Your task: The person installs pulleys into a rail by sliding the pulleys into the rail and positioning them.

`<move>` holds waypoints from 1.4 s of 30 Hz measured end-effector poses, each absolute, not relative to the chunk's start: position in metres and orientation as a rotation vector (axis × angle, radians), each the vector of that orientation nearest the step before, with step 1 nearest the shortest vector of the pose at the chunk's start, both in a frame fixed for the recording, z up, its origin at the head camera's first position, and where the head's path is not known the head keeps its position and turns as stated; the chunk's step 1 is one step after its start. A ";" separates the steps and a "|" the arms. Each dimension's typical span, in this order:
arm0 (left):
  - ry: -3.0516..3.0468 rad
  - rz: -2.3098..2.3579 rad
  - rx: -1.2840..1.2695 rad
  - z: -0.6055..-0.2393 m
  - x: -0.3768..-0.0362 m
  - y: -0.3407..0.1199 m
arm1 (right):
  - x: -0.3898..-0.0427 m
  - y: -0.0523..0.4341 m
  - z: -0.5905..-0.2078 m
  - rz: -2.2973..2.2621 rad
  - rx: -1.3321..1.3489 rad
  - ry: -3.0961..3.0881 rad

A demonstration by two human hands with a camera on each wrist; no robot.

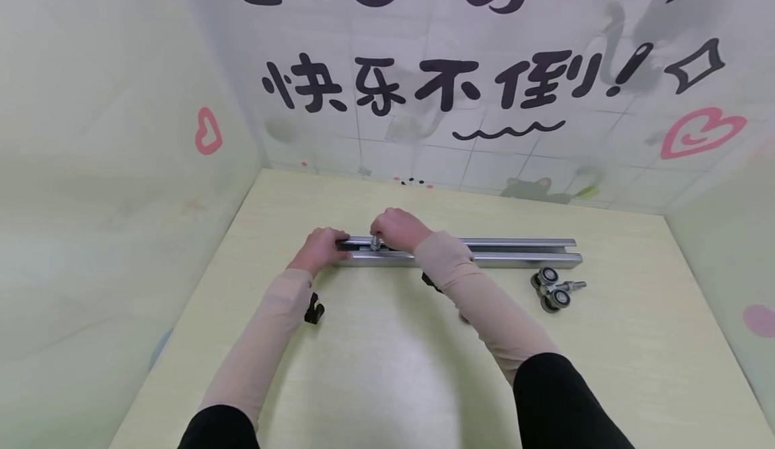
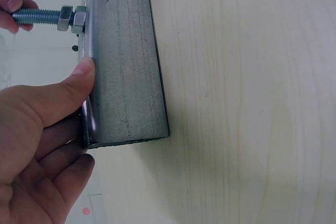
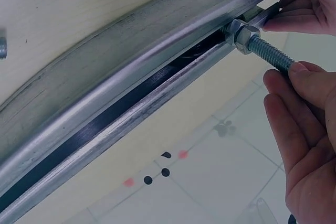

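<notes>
A long grey metal channel rail (image 1: 521, 251) lies across the pale table (image 1: 387, 368). My left hand (image 1: 323, 246) grips the rail's left end (image 2: 123, 66), with the thumb (image 2: 84, 69) pressed on its edge and the fingers curled round the end. A threaded bolt (image 3: 262, 51) with two nuts (image 2: 71, 18) sticks out of the rail's slot near that end. My right hand (image 1: 390, 229) pinches the bolt's threaded stem between its fingertips (image 3: 302, 69). The part inside the slot is hidden.
A roller carriage (image 1: 554, 289) with wheels and its own bolt lies on the table just in front of the rail's right end. Patterned walls (image 1: 121, 166) close the table in on the left, back and right. Bare tabletop lies toward me.
</notes>
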State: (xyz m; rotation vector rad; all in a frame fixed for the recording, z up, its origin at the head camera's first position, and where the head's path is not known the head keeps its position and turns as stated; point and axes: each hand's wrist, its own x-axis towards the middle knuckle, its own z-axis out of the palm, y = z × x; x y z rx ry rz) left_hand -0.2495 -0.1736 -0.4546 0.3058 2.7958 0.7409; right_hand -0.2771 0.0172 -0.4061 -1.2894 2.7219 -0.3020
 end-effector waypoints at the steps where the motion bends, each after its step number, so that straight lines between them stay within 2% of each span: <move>1: 2.797 0.740 0.309 -0.455 -0.250 -0.173 | -0.277 0.019 -0.407 -0.300 -1.286 2.722; 13: 2.793 0.728 0.284 -0.456 -0.250 -0.172 | -0.287 0.039 -0.417 -0.373 -1.306 2.698; 42: 2.788 0.733 0.314 -0.454 -0.249 -0.173 | -0.279 0.080 -0.406 -0.355 -1.277 2.740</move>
